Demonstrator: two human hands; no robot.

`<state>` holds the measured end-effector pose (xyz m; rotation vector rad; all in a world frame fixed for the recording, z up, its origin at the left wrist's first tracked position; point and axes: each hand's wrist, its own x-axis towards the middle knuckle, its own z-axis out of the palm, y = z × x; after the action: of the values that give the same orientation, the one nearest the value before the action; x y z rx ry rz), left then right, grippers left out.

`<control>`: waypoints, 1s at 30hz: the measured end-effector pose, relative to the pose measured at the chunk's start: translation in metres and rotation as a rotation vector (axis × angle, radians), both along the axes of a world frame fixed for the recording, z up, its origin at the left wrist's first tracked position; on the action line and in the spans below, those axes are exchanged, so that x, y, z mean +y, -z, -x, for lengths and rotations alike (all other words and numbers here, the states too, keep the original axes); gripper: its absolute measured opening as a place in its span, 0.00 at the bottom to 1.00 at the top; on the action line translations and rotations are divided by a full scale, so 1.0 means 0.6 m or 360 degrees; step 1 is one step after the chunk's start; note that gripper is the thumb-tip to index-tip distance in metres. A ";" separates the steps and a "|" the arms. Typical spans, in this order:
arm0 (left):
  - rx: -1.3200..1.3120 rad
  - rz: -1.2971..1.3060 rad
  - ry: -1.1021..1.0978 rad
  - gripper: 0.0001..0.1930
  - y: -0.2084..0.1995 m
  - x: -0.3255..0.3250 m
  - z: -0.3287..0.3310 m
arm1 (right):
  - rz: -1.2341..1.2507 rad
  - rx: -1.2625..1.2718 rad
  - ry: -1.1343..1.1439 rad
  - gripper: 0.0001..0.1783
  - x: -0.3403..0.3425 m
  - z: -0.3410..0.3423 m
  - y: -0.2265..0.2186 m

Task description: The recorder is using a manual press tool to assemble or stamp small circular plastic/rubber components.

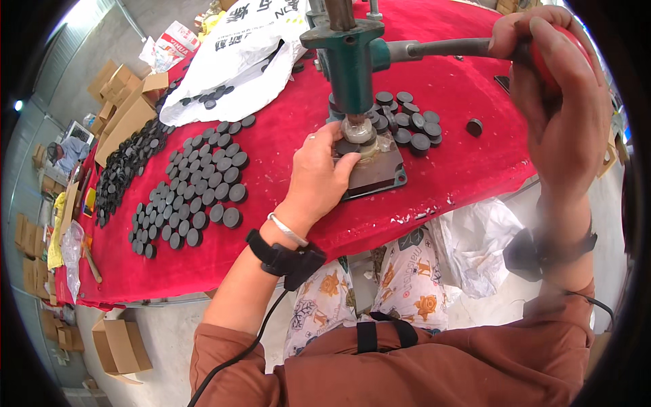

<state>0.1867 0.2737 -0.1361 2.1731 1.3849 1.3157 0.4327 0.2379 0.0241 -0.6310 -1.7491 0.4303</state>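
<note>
A green hand lever press [351,74] stands on the table before me, its ram lowered close to the base plate [369,180]. My left hand [319,173] pinches a small black disc [346,147] between thumb and fingers, right beside the clear round tip under the ram. Whether the tip touches a piece is hard to see. Up at the right, my right hand [566,102] is closed around the red knob [561,57] at the end of the press lever [447,48], which sticks out roughly level. Black round caps [410,122] lie just right of the press.
Many black caps [196,180] stand in rows on the red tablecloth [271,163] at left, beside a loose heap [129,163]. A white sack [237,68] with more caps lies behind. One cap [474,127] sits apart at right. Cardboard boxes [122,346] stand on the floor.
</note>
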 end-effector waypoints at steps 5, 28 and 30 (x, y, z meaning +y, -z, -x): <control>0.0041 0.0030 -0.0143 0.26 0.006 0.035 -0.010 | -0.0143 -0.0110 0.0066 0.11 0.003 0.006 -0.003; -0.0300 0.0223 0.0027 0.41 0.008 0.020 -0.001 | -0.0402 0.0055 -0.0025 0.15 -0.041 0.018 0.216; -0.0289 0.0193 -0.0018 0.40 0.008 0.016 0.005 | -0.0295 0.0169 -0.0057 0.14 -0.045 0.012 0.216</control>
<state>0.1836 0.2833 -0.1411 1.9189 1.3704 1.3581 0.4255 0.2109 -0.1053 -0.4375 -1.6781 0.3162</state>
